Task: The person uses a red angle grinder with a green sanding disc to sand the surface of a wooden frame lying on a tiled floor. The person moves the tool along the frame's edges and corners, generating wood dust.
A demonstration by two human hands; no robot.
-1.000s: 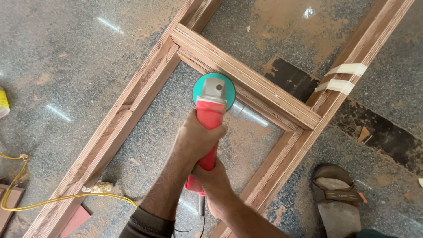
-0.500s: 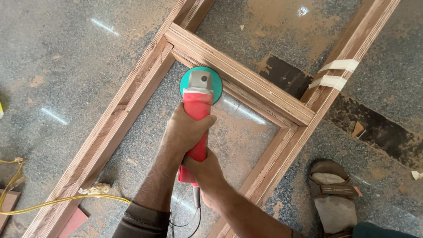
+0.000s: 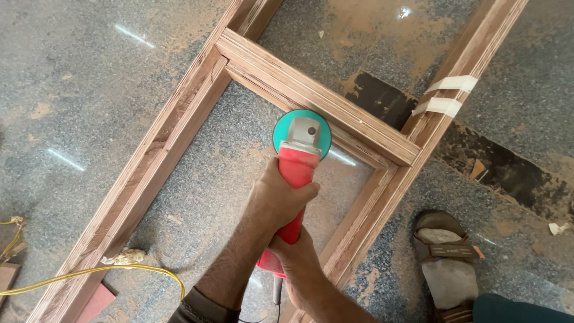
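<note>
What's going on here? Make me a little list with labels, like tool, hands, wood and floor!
tool: red grinder with a teal round disc
disc: against the inner edge of the frame's crossbar
left hand: wrapped round the red body
right hand: holding the rear end
wood: wooden frame lying flat
floor: speckled grey floor with sawdust
also: yellow cord, sandalled foot
</note>
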